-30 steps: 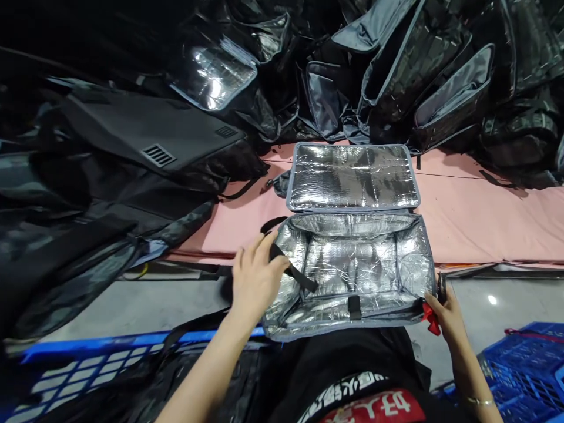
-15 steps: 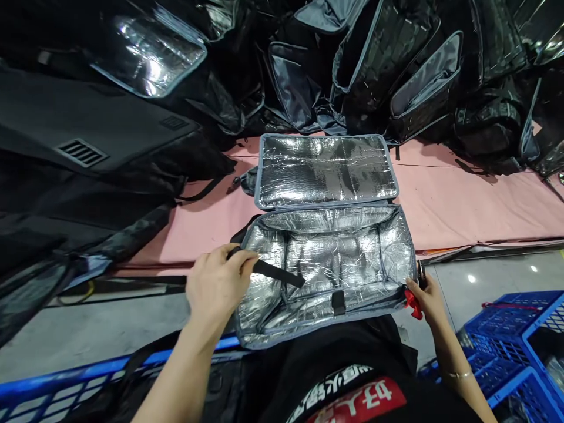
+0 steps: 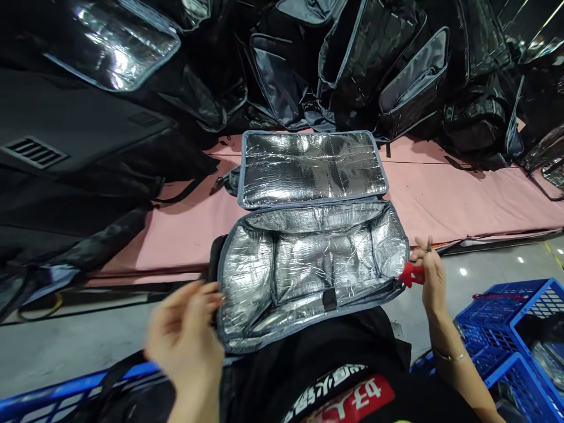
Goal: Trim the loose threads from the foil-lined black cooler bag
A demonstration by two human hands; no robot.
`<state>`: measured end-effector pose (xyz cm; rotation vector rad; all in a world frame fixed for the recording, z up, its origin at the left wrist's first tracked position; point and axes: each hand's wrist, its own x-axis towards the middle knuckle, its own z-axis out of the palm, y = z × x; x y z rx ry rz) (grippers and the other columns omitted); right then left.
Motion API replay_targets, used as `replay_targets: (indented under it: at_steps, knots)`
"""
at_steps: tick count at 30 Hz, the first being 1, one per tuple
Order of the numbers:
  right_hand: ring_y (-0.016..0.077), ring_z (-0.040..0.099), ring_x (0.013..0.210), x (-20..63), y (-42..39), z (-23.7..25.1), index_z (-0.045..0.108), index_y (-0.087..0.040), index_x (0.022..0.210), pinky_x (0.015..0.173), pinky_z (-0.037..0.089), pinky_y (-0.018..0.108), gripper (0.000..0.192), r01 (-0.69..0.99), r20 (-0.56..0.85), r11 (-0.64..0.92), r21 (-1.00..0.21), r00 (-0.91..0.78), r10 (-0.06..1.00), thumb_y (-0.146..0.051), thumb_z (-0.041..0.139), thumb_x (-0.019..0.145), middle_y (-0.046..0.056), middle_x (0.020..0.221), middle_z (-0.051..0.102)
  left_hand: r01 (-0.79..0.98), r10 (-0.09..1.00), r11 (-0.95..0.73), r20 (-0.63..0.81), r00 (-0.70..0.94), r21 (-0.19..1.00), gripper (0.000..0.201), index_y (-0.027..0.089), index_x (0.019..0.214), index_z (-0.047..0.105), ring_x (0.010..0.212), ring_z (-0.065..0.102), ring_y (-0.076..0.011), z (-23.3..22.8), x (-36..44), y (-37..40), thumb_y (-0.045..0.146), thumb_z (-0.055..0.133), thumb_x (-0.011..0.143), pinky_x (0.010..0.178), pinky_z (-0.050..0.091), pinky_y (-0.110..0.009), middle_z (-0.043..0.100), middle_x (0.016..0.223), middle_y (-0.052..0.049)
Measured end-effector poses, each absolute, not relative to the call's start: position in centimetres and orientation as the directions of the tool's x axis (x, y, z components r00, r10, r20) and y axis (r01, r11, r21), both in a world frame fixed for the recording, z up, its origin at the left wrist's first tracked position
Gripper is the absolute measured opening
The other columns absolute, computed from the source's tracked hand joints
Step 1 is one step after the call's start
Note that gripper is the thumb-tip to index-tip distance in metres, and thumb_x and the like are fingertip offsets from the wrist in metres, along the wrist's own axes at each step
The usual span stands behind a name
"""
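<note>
An insulated bag (image 3: 326,264) with a crinkled silver lining and grey piping lies open in front of me. Its silver-lined lid (image 3: 312,167) is folded back flat on the pink cloth. At the bag's left edge is my left hand (image 3: 185,335), smeared by motion, its fingertips by the rim; whether they grip anything I cannot tell. My right hand (image 3: 434,279) is beside the right end, closed around what look like small thread snips, mostly hidden, with a metal tip showing. A red strip of cloth (image 3: 412,274) hangs between this hand and the bag. A black tab (image 3: 329,299) sits on the front wall.
Several black bags (image 3: 282,76), some gaping with grey linings, crowd the back of the pink-covered table (image 3: 462,194). A large black bag (image 3: 74,129) fills the left side. Blue plastic crates (image 3: 506,317) stand at lower right, and a blue crate rim (image 3: 79,385) is at lower left.
The black strap that my left hand held over the bag is gone from the opening. That hand has moved left and down to the rim. My right hand has lifted slightly off the corner.
</note>
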<state>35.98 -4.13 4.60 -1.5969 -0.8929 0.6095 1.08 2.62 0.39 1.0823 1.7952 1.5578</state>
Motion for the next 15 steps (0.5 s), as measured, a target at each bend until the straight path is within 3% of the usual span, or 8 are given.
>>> replay_targets:
  at_steps: [2,3,6,9,12,15]
  knots:
    - [0.0114,0.049,0.063,34.2,-2.7,5.2,0.048,-0.021,0.121,0.060,0.044,0.024,0.040,0.251,0.075,-0.059,-0.966,0.494,0.866,-0.043,0.035,0.090,0.001,0.086,0.055,0.243,0.969,0.119,-0.059,-0.240,0.963,0.035,0.021,0.101,0.055,0.069,0.057,-0.0172,0.7,4.8,1.8,0.042,0.055,0.074,0.073,0.047,-0.034,0.062,0.089,-0.004]
    - [0.0118,0.051,0.065,33.4,-2.1,5.2,0.049,-0.021,0.118,0.065,0.044,0.026,0.037,0.277,0.071,-0.071,-0.958,0.470,0.880,-0.041,0.036,0.091,0.001,0.086,0.056,0.324,0.987,0.161,-0.151,-0.057,0.932,0.037,0.021,0.103,0.056,0.068,0.058,-0.0188,0.7,6.3,1.6,0.044,0.053,0.075,0.071,0.046,-0.034,0.064,0.086,-0.005]
    - [0.0143,0.055,0.080,32.1,-0.6,4.0,0.050,-0.019,0.111,0.078,0.043,0.029,0.030,0.315,0.105,-0.034,-0.949,0.412,0.905,-0.037,0.041,0.089,0.003,0.088,0.058,0.620,0.878,0.138,-0.385,0.284,0.772,0.038,0.021,0.104,0.059,0.068,0.061,-0.0247,-0.7,9.4,1.6,0.045,0.049,0.077,0.068,0.043,-0.036,0.065,0.071,-0.005]
    - [0.0165,0.057,0.089,32.4,-0.3,1.6,0.051,-0.018,0.109,0.083,0.044,0.031,0.029,0.262,0.110,0.018,-0.965,0.339,0.934,-0.036,0.048,0.087,0.005,0.094,0.060,0.678,0.834,0.086,-0.425,0.351,0.730,0.044,0.018,0.105,0.060,0.072,0.061,-0.0277,-2.9,10.9,1.5,0.046,0.057,0.071,0.066,0.040,-0.035,0.063,0.066,-0.005]
    - [0.0187,0.058,0.094,33.1,-1.1,-0.9,0.056,-0.017,0.107,0.086,0.044,0.033,0.028,0.276,0.041,-0.034,-0.961,0.264,0.964,-0.033,0.051,0.084,0.007,0.102,0.062,0.465,0.827,0.258,-0.443,0.347,0.847,0.057,0.017,0.110,0.056,0.063,0.057,-0.0221,-4.9,11.6,0.7,0.044,0.068,0.061,0.060,0.039,-0.031,0.057,0.061,0.001]
    - [0.0193,0.058,0.095,33.1,-2.6,-2.4,0.061,-0.019,0.106,0.088,0.044,0.034,0.026,0.406,-0.051,-0.109,-0.908,0.152,0.987,-0.027,0.054,0.082,0.006,0.102,0.063,0.211,0.785,0.480,-0.524,0.330,0.852,0.065,0.018,0.112,0.050,0.058,0.056,-0.0174,-5.9,11.7,-0.4,0.043,0.072,0.056,0.054,0.040,-0.027,0.053,0.059,0.005]
